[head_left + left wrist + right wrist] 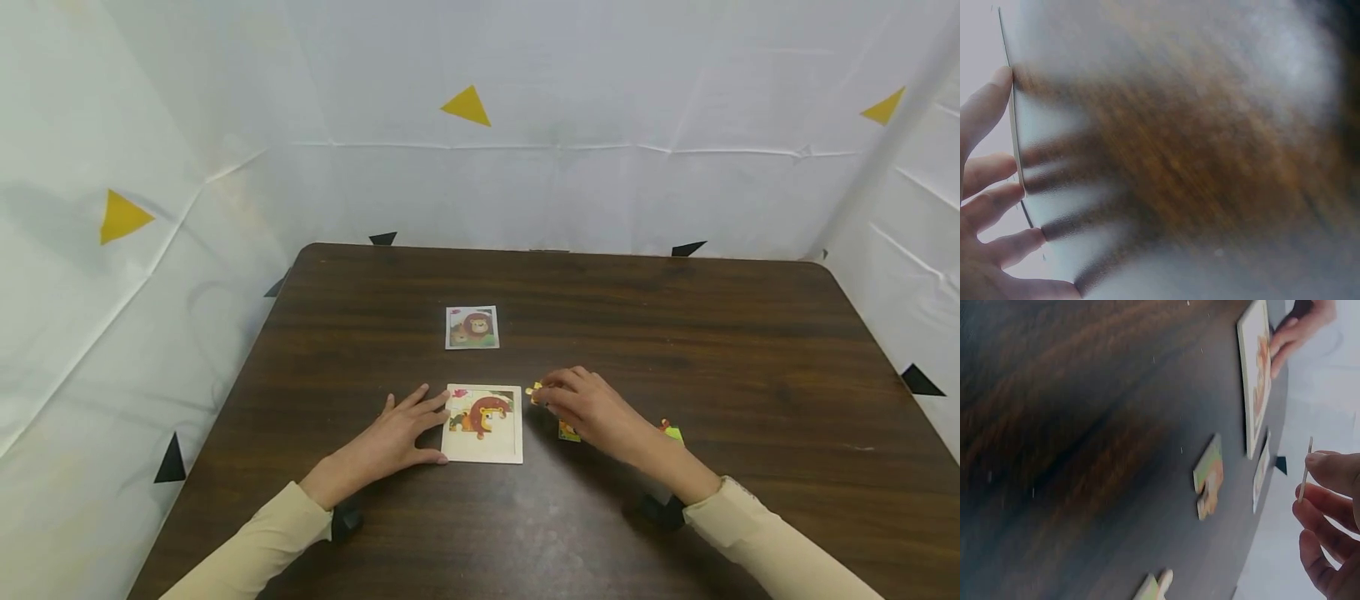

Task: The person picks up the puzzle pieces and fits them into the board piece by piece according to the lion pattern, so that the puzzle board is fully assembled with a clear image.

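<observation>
A square wooden puzzle board (483,440) with a partly built lion picture lies on the dark table (675,333). My left hand (420,427) lies flat beside it, its straight fingers (997,165) touching the board's left edge (1015,131). My right hand (558,398) hovers just right of the board and pinches a small puzzle piece (534,392) by its fingertips. In the right wrist view that piece (1305,469) shows edge-on between the fingers (1335,472). Two loose pieces (567,432) (672,432) lie on the table under and behind my right wrist.
A small reference card (472,327) showing the lion lies farther back on the table. White sheets with yellow and black triangles wall in the table on three sides. In the right wrist view, loose pieces (1209,475) (1154,587) lie near the board (1254,381).
</observation>
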### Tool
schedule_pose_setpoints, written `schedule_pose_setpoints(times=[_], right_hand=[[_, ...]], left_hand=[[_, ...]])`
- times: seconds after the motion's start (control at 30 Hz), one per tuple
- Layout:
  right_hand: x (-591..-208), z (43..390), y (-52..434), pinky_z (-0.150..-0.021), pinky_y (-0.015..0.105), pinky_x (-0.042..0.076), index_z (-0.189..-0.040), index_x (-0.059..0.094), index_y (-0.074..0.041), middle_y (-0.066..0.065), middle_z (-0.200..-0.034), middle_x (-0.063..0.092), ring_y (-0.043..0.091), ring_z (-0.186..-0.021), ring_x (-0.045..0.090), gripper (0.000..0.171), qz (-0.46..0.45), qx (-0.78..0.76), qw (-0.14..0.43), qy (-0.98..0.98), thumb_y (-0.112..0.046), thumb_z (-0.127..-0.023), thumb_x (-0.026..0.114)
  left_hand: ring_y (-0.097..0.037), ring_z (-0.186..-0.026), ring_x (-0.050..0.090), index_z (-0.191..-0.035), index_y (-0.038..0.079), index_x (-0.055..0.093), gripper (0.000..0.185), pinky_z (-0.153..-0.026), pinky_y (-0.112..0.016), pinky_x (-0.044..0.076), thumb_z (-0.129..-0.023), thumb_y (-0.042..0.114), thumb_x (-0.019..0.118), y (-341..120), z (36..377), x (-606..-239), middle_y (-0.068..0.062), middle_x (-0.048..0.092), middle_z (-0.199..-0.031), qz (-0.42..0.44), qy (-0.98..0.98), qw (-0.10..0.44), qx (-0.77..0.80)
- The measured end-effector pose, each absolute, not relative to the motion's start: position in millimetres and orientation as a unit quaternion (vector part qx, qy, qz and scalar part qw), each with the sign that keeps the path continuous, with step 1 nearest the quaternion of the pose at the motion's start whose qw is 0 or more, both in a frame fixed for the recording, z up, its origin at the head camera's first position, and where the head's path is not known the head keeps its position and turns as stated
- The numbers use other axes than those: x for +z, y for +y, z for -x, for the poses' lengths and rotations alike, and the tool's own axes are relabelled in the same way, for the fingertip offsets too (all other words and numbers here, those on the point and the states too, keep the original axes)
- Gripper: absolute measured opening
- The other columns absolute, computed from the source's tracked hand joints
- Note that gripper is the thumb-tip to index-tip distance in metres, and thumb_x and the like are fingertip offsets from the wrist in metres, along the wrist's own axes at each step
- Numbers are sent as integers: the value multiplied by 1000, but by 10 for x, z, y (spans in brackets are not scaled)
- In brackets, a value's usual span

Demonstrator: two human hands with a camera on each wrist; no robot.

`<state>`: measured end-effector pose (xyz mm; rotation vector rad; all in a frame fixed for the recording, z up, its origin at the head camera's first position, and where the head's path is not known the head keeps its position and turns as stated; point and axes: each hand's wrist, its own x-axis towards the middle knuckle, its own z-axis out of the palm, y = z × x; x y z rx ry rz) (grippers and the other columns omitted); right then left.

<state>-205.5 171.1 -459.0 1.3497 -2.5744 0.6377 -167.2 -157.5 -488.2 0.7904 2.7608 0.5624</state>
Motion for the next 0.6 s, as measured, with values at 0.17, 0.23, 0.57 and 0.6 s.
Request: schedule_pose_setpoints(times=[0.17,0.23,0.57,0.6], right_hand=[[-4615,2028,1614,-81,38,49,-112,69,-13,5,-114,63,22,-105,54,33,-455,211,73,-862,-5,-81,76],[-4618,2027,1578,-82,39,49,-111,69,-13,5,-113,63,21,-105,54,32,-460,211,75,-859,-5,-81,76],[-4666,2020,1450,-79,39,49,-111,71,-15,6,-112,64,23,-105,56,29,-475,198,92,-852,-5,-84,73],[-4668,2017,1441,-79,39,49,-111,71,-15,7,-112,64,23,-105,56,29,-475,197,91,-853,-5,-84,73]], left_hand=[[-36,-144,20,-136,10,55,68,-101,-73,18,-80,44,73,-1572,1671,-4878,-5,34,-153,-263,939,110,190],[-35,-143,21,-136,10,55,68,-101,-73,19,-80,45,73,-1572,1673,-4880,-5,34,-153,-261,940,110,188],[-35,-144,20,-135,10,55,67,-101,-73,19,-81,44,72,-1566,1674,-4884,-6,34,-153,-263,940,111,186],[-35,-144,20,-135,10,55,67,-101,-73,19,-81,44,72,-1564,1675,-4882,-5,34,-153,-262,940,112,186]])
